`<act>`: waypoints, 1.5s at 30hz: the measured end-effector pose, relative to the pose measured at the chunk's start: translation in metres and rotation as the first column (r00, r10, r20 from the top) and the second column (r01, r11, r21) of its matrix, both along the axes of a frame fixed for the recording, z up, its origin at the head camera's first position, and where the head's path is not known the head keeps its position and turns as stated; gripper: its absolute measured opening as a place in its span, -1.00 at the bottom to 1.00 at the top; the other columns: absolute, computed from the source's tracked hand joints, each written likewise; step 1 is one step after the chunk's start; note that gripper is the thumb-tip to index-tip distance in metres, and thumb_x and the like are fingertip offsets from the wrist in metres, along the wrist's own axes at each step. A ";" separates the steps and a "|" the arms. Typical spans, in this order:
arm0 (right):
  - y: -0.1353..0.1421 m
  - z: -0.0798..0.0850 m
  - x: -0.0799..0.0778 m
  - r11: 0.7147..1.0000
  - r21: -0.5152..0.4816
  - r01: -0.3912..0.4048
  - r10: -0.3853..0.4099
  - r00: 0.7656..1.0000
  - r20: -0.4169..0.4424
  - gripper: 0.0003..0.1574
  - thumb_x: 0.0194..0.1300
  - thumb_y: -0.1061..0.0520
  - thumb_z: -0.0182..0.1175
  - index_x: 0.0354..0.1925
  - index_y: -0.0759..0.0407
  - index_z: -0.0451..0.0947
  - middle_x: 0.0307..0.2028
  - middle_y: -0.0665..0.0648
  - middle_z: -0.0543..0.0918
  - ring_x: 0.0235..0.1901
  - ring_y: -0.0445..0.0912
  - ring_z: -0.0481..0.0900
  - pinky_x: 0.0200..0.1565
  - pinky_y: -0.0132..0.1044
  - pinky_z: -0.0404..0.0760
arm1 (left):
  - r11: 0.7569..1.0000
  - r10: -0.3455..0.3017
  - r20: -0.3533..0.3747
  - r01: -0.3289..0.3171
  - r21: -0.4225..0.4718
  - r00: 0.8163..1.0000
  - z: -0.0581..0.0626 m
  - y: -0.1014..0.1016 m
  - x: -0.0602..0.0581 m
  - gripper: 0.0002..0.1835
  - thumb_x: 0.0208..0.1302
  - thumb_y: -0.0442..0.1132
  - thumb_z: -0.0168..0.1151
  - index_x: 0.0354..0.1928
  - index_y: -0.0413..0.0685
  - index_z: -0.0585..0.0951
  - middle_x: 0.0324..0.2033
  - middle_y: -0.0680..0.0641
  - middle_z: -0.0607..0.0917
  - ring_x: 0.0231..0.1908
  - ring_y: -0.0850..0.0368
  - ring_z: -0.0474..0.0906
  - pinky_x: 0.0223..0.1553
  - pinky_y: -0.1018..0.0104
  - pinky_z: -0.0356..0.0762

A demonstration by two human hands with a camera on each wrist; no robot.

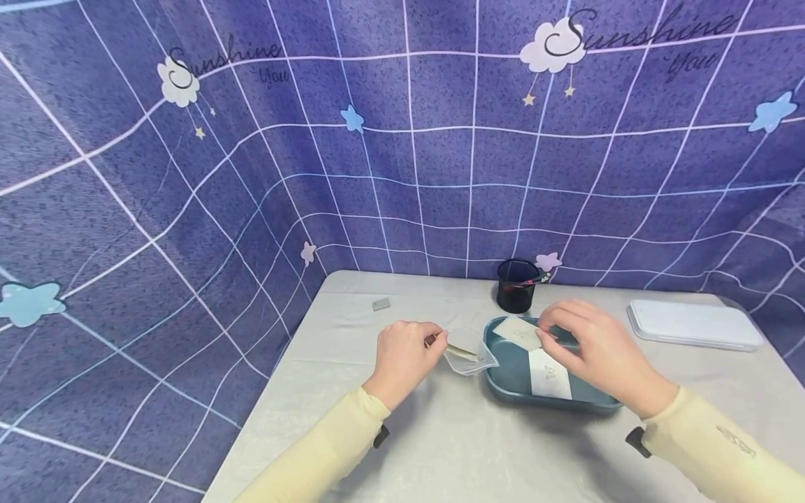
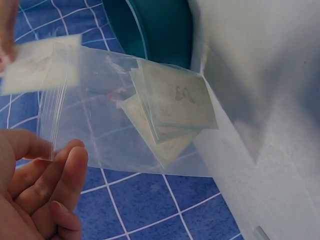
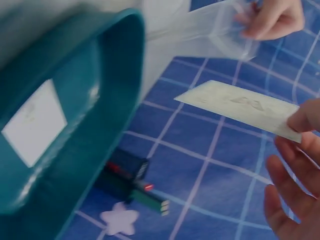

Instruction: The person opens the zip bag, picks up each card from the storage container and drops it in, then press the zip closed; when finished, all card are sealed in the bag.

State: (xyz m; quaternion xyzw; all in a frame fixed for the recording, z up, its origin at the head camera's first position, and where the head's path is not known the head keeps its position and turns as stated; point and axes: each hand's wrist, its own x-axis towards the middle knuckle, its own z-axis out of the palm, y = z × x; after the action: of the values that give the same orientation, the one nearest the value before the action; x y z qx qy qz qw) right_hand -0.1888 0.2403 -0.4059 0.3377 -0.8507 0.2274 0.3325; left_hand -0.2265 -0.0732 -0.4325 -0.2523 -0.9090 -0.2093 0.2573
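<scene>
A clear zip bag [image 2: 100, 125] hangs from my left hand [image 1: 407, 360], whose thumb and fingers pinch it by the zip edge. Several cream-coloured paper cards [image 2: 182, 102] with a faint drawing lie inside the bag. Between the thumb and fingers of my right hand [image 1: 594, 356] is a similar card [image 3: 235, 104], held by one end. That hand is over the teal tray [image 1: 511, 377], with the held card above the tray's far left part. One more white paper card [image 1: 550, 375] with a faint mark lies on the tray's floor.
Behind the tray stands a black mesh pen holder [image 1: 516, 293] with a few pens. A pale flat case [image 1: 694, 325] lies at the back right. Toward the back left is a small grey block [image 1: 381, 304]. A blue patterned curtain [image 1: 440, 161] borders the table.
</scene>
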 end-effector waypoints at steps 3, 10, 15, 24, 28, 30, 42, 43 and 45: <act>-0.012 0.014 0.007 0.998 -0.043 -0.042 0.038 0.996 -0.081 -0.81 0.39 0.01 0.16 -0.29 0.01 0.66 -0.25 -0.14 0.67 -0.18 -0.16 0.60 0.00 -0.35 0.45 | 1.000 0.003 0.005 -0.003 -0.001 1.000 0.000 0.000 0.000 -0.85 0.26 -0.11 0.34 -0.40 0.21 0.85 -0.57 0.27 0.73 -0.59 0.29 0.58 -0.55 0.24 0.44; -0.042 0.036 0.017 0.976 -0.101 -0.194 0.162 0.952 -0.259 -0.75 0.44 0.06 0.14 -0.31 0.13 0.68 -0.31 -0.04 0.68 -0.28 -0.07 0.64 -0.06 -0.24 0.52 | 1.000 0.003 0.008 -0.003 -0.001 1.000 0.001 0.001 -0.001 -0.85 0.26 -0.12 0.34 -0.40 0.20 0.86 -0.57 0.26 0.73 -0.59 0.29 0.58 -0.56 0.25 0.45; -0.055 0.031 0.021 0.967 -0.118 -0.225 0.188 0.946 -0.264 -0.76 0.45 0.08 0.15 -0.34 0.11 0.65 -0.32 -0.05 0.66 -0.27 -0.07 0.64 -0.10 -0.21 0.51 | 1.000 0.001 0.011 -0.001 -0.003 1.000 0.000 0.002 -0.001 -0.85 0.25 -0.14 0.34 -0.41 0.20 0.85 -0.57 0.26 0.73 -0.60 0.29 0.59 -0.56 0.26 0.46; -0.062 0.002 0.013 0.986 -0.070 -0.148 0.136 0.978 -0.159 -0.92 0.29 0.12 0.18 -0.36 0.01 0.60 -0.19 -0.08 0.67 -0.19 -0.13 0.60 -0.07 -0.19 0.49 | 1.000 -0.001 0.003 0.001 -0.003 1.000 0.000 0.002 -0.002 -0.85 0.24 -0.13 0.35 -0.41 0.22 0.85 -0.58 0.27 0.72 -0.59 0.29 0.59 -0.55 0.23 0.47; -0.065 -0.010 0.007 0.994 -0.010 -0.112 0.111 0.990 -0.089 -0.94 0.26 0.14 0.20 -0.37 -0.02 0.56 -0.10 -0.03 0.65 -0.13 -0.10 0.57 -0.05 -0.14 0.50 | 1.000 -0.003 0.001 0.003 -0.003 1.000 0.000 0.002 -0.001 -0.86 0.24 -0.13 0.35 -0.41 0.21 0.85 -0.58 0.27 0.72 -0.60 0.30 0.58 -0.55 0.24 0.47; -0.068 -0.014 0.004 0.995 0.021 -0.097 0.098 0.994 -0.056 -0.93 0.23 0.16 0.22 -0.38 -0.01 0.55 -0.07 0.00 0.64 -0.11 -0.07 0.56 -0.03 -0.10 0.51 | 1.000 -0.004 -0.002 0.004 -0.002 1.000 -0.001 0.002 -0.001 -0.86 0.23 -0.13 0.35 -0.41 0.22 0.85 -0.58 0.27 0.72 -0.61 0.31 0.57 -0.56 0.25 0.46; -0.089 -0.033 -0.023 0.993 0.113 -0.029 0.024 0.999 0.045 -0.79 0.07 0.28 0.44 -0.48 -0.02 0.64 0.05 0.18 0.63 0.03 0.10 0.56 -0.07 0.06 0.54 | 1.000 -0.018 -0.017 0.018 -0.008 1.000 -0.001 0.003 -0.002 -0.86 0.24 -0.15 0.35 -0.42 0.19 0.85 -0.59 0.26 0.72 -0.63 0.33 0.56 -0.57 0.27 0.46; -0.091 -0.034 -0.025 0.992 0.122 -0.023 0.016 0.998 0.057 -0.79 0.05 0.27 0.47 -0.48 -0.03 0.66 0.06 0.18 0.64 0.04 0.11 0.56 -0.07 0.06 0.54 | 1.000 -0.019 -0.018 0.019 -0.008 1.000 -0.001 0.003 -0.002 -0.86 0.24 -0.15 0.35 -0.42 0.19 0.85 -0.59 0.26 0.72 -0.63 0.33 0.57 -0.57 0.27 0.47; -0.095 -0.035 -0.028 0.990 0.140 -0.010 -0.001 0.997 0.077 -0.78 0.00 0.27 0.53 -0.49 -0.04 0.70 0.06 0.19 0.64 0.07 0.11 0.56 -0.05 0.08 0.55 | 1.000 -0.020 -0.022 0.020 -0.009 1.000 -0.001 0.004 -0.001 -0.86 0.24 -0.14 0.35 -0.42 0.20 0.85 -0.59 0.26 0.72 -0.62 0.31 0.58 -0.57 0.26 0.47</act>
State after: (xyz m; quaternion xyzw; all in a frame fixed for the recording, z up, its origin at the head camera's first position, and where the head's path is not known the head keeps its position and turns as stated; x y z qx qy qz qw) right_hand -0.2166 0.1458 -0.4411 0.3531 -0.8760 0.1808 0.2744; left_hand -0.2276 -0.0696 -0.4333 -0.2646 -0.9045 -0.2051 0.2642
